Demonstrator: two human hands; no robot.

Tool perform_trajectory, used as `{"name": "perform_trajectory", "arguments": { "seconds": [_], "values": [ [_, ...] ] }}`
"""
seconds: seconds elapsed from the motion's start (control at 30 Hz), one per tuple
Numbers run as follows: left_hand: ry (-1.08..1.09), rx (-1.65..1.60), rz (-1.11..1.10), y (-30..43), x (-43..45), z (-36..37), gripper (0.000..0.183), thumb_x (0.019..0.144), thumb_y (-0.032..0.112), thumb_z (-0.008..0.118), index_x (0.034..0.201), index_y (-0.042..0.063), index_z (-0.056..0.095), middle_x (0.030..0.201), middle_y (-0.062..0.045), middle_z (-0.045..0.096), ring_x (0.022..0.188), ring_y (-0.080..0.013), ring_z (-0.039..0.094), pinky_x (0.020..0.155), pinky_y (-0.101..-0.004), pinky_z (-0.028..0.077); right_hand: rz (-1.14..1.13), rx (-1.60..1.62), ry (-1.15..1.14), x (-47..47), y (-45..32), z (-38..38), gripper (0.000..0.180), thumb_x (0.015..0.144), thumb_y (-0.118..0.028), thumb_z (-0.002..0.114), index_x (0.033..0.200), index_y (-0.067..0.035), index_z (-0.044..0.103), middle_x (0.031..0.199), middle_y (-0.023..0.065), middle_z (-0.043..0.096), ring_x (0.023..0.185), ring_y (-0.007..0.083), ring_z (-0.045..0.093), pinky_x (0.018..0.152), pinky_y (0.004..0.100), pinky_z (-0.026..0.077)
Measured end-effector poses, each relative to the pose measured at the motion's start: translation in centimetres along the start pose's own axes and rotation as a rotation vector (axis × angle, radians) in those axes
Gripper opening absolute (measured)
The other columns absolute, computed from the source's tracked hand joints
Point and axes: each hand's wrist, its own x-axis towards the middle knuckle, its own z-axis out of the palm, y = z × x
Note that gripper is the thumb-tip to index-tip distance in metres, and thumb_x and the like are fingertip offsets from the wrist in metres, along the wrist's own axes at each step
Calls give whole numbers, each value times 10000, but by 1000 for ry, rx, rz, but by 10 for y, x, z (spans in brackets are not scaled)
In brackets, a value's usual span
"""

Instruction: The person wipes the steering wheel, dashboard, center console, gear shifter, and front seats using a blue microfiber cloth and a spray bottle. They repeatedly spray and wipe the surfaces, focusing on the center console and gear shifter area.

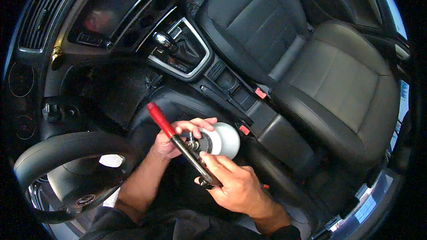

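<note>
A long hand-held tool (pixel 160 120) with a red front part and a dark metal body lies slantwise before me. A metal fitting joins it to a round white container (pixel 230 140) with a dark grey centre; it looks like a spray gun with its cup. My left hand (pixel 171 141) holds the tool at this joint, its fingertips on the white container's rim. My right hand (pixel 233 183) is closed around the tool's rear end, beside a dark curved part, one finger pointing along the body. Parts of the grip are hidden.
This is a car's interior. The steering wheel (pixel 76 140) stands close at left, the gear lever (pixel 163 40) is ahead, and the centre console (pixel 283 136) lies to the right. Beyond it is the black front passenger seat (pixel 337 70). Red seat-belt buckles (pixel 260 93) flank the console.
</note>
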Motion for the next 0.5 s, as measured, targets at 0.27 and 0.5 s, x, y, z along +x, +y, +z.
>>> {"name": "perform_trajectory", "arguments": {
  "seconds": [0.27,0.5],
  "values": [
    [-125,171,49,4,-6,0,381,1035,261,606,1178,-68,732,1368,-290,649,1396,-450,524,1203,-581,352,128,228,-6,-6,-19,-10,564,879,-140,860,1340,76,619,1061,211,716,813,243,757,662,343,601],
    [948,338,236,-32,-11,-5,464,1052,200,653,1451,-12,548,1352,-141,671,1210,-208,651,1049,-373,509,162,105,23,26,-4,8,547,967,-182,739,1410,53,520,1004,241,669,824,403,711,709,464,567]
  ]
}}
